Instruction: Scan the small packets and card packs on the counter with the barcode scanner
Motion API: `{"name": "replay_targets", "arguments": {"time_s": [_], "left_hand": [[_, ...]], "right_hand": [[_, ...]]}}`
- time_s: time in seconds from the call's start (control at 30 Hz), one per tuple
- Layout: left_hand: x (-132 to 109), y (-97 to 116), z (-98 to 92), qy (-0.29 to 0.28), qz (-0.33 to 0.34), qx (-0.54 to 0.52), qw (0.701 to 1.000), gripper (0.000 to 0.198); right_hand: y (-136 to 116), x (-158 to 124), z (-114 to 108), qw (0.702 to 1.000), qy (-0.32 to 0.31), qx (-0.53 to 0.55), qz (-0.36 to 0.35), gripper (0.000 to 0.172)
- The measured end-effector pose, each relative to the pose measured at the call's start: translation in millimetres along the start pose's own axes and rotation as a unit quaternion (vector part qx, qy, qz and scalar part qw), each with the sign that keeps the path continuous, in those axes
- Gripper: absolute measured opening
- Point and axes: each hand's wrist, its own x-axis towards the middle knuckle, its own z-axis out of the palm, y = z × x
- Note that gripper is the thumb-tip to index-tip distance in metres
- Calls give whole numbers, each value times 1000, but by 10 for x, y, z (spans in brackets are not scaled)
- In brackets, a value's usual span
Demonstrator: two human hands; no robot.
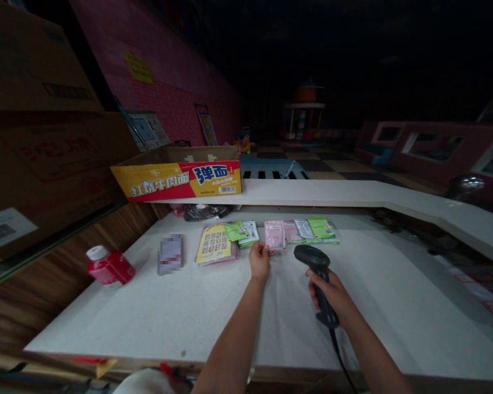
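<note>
Currently, your left hand (259, 261) reaches across the white speckled table (107, 323), with its fingertips (268, 248) on the lower corner of a flat pink foil sachet (276, 235). The grip is narrow. This view does not show whether the sachet is pinched or only touched. The sachet's long axis runs near 12-to-6 o'clock, and it sits at about 1 o'clock from the left wrist.

Your right hand (327, 293) closes fully around the handle of a black corded barcode scanner (311, 254). The grip is firm and wrapped, and the scanner's long axis points toward 11 o'clock. Its head is raised above the table, at about 4 o'clock from the pink sachet: near it, but not touching. The left hand is the nearer hand to the sachet. A thin black cable (340, 355) trails from the scanner's butt toward 6 o'clock.

Note the other items along the table's far edge. A second pink sachet (292, 231) and a green-and-white sachet (321, 227) lie at 1 o'clock from the first pink sachet's row position. A yellow printed card pack (214, 244) lies toward 10 o'clock from your left hand. Further toward 9 o'clock stand a red plastic bottle with a white cap (109, 267) and a pixelated flat packet (170, 254). A yellow-and-red cardboard carton (176, 174) sits on the raised white ledge (312, 191) at 11 o'clock.
</note>
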Motion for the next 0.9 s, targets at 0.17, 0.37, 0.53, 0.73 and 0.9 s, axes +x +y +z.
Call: {"name": "replay_targets", "arguments": {"time_s": [0.17,0.37,0.53,0.73,0.9], "left_hand": [[-46,85,4,-7,5,19,1000,24],[-67,120,19,-18,-23,21,999,26],[-138,162,33,-13,-24,39,999,21],[34,568,-276,85,81,149,982,13],[488,1121,-925,176,-7,346,921,12]], "right_hand": [[41,277,-182,996,-23,87,28,42],[194,427,-359,963,-71,254,55,43],[229,433,-381,954,-76,285,57,40],[268,456,-403,945,-80,310,69,36],[324,487,-417,941,-80,320,76,39]]}}
